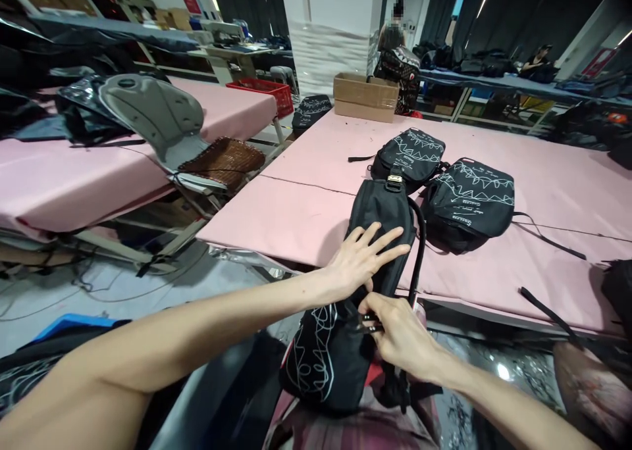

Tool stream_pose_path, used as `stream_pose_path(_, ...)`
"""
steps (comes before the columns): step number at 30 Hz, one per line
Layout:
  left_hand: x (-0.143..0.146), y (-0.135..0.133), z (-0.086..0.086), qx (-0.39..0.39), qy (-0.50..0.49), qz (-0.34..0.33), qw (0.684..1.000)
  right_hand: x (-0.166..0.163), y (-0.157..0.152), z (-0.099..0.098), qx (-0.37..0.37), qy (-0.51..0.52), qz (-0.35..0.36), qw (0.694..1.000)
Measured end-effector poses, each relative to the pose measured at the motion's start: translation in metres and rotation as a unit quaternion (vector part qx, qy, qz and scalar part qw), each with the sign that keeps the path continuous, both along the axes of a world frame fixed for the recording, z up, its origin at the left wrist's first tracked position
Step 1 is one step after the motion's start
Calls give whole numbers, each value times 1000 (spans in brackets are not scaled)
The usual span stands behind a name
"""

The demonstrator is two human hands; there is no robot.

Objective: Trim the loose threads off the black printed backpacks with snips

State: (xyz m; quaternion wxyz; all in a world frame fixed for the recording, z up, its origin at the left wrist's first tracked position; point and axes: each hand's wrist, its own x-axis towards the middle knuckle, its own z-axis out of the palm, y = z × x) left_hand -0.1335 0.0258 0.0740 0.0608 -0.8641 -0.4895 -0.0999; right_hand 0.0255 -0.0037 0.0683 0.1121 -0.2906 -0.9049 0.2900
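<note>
While the left border cuts off a pink-covered side table (64, 180), we can follow its edge to a grey chair (153, 114) with a brown woven seat, standing in the gap before our pink work table (276, 216). Our left hand (370, 259) lies flat with fingers spread, gripping nothing, on the padded upper panel of a black bag (340, 345), which reaches from our lap up over the table's front edge. White scribbles mark the bag's lower part; our hands hide its middle. Just beside, our right hand (399, 331) is closed round a small dark tool (368, 328), mostly covered, so we cannot tell its kind. Farther right, two black backpacks (469, 203) carry white lettering too small for us to read surely, and pink cloth stretches beyond them.
</note>
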Motion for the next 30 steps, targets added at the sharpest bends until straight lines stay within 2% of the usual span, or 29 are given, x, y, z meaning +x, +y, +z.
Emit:
stream_pose_path(3,-3,0,-5,6,-26,25,999,2,-5,-8,-23,77,11,997)
stream_pose_path(6,-19,-9,-3,10,-80,-29,996,13,-10,-18,-16,108,41,993)
stream_pose_path(9,-37,-32,-5,-7,-127,-92,988,26,-14,-29,5,133,45,990)
stream_pose_path(11,-44,-52,-10,-41,-122,-102,986,32,-16,-35,50,151,46,986)
stream_pose_path(13,-46,-70,-16,-52,-101,-93,989,33,-18,-38,128,147,56,979)
stream_pose_path(15,-46,-84,-22,-8,-80,-88,993,31,-19,-41,220,129,67,964)
stream_pose_path(17,-44,-93,-30,67,-69,-82,992,28,-20,-43,295,117,74,946)
stream_pose_path(20,-42,-97,-42,141,-72,-56,986,24,-20,-46,345,118,83,928)
stream_pose_path(26,-39,-93,-51,158,-100,-53,981,29,-21,-53,350,119,86,925)
stream_pose_path(30,-41,-88,-43,118,-132,-50,983,28,-16,-50,285,135,37,948)
